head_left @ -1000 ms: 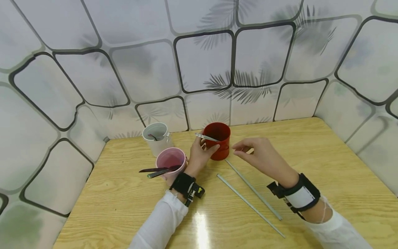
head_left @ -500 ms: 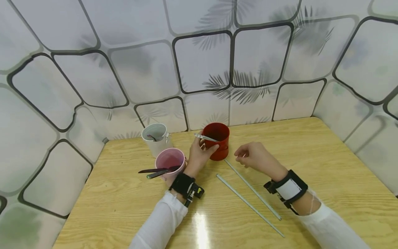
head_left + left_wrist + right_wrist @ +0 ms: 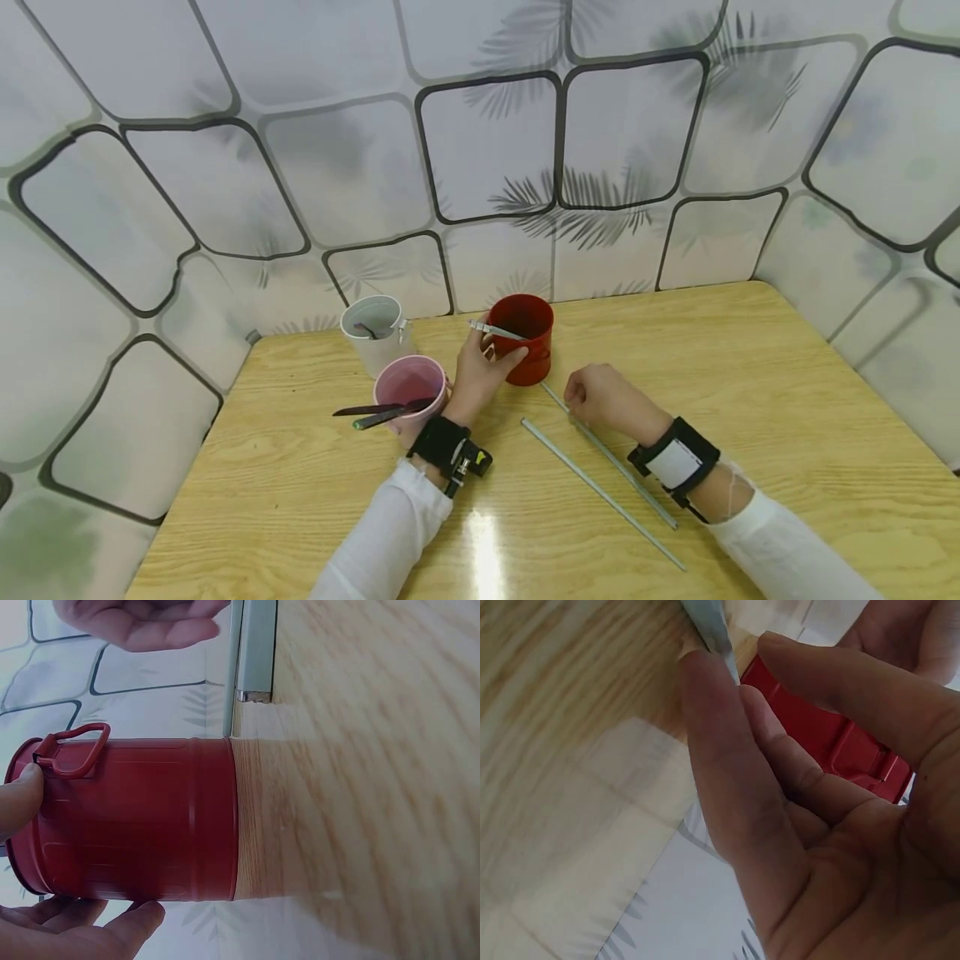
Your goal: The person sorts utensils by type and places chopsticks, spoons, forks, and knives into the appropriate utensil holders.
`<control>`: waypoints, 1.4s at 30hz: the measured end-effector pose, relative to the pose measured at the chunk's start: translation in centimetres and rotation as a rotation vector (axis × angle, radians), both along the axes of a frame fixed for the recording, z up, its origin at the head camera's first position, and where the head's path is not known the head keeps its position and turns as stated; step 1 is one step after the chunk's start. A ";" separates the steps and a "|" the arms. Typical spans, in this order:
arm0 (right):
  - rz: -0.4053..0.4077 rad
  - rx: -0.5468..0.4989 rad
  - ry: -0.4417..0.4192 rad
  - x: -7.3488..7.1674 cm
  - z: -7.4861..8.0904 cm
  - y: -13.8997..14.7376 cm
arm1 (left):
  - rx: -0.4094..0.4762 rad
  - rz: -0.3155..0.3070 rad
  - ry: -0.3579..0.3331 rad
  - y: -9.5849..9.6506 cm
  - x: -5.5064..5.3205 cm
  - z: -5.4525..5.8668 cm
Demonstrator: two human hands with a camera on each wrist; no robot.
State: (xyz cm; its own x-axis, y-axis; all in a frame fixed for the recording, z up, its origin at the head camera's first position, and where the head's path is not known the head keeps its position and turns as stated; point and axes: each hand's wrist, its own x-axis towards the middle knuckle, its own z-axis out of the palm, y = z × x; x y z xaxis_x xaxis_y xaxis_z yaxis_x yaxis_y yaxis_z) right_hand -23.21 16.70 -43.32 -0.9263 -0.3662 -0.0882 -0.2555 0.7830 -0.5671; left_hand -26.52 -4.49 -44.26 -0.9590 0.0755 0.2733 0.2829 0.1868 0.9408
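My left hand point(image 3: 480, 375) grips a small red bucket point(image 3: 536, 362), thumb on its near side by the rim and fingers round the back. The bucket stands upright on the table, with its wire handle point(image 3: 97, 754) folded against the side in the left wrist view. A silvery utensil handle point(image 3: 495, 331) leans out over its left rim. My right hand point(image 3: 607, 400) hovers over the far chopstick point(image 3: 630, 479), fingers loosely bent. In the right wrist view the index fingertip point(image 3: 705, 671) overlaps a pale chopstick point(image 3: 709, 622), while the thumb stands apart. A second pale chopstick point(image 3: 592, 487) lies nearer.
Left of the red bucket stand a white bucket point(image 3: 390, 350) with a dark utensil inside and a pink bucket point(image 3: 386, 383). Two dark-handled utensils point(image 3: 375, 412) stick out of the pink one, leftward. A patterned cloth wall point(image 3: 487, 150) surrounds the back of the wooden table point(image 3: 300, 500).
My right hand has moved down and toward me from beside the red bucket to over the far chopstick, its fingers curling a little. The left hand and bucket stay put.
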 end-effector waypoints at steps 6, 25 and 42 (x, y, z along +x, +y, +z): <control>0.007 0.005 -0.018 0.0 -0.5 0.1 | 0.004 0.000 0.011 0.0 0.1 -0.1; 0.014 0.023 -0.013 0.5 -0.8 -0.4 | -0.007 0.002 0.014 0.0 0.1 0.0; 0.001 0.096 0.010 1.8 -0.1 -1.3 | -0.005 0.003 0.023 0.1 -0.1 -0.2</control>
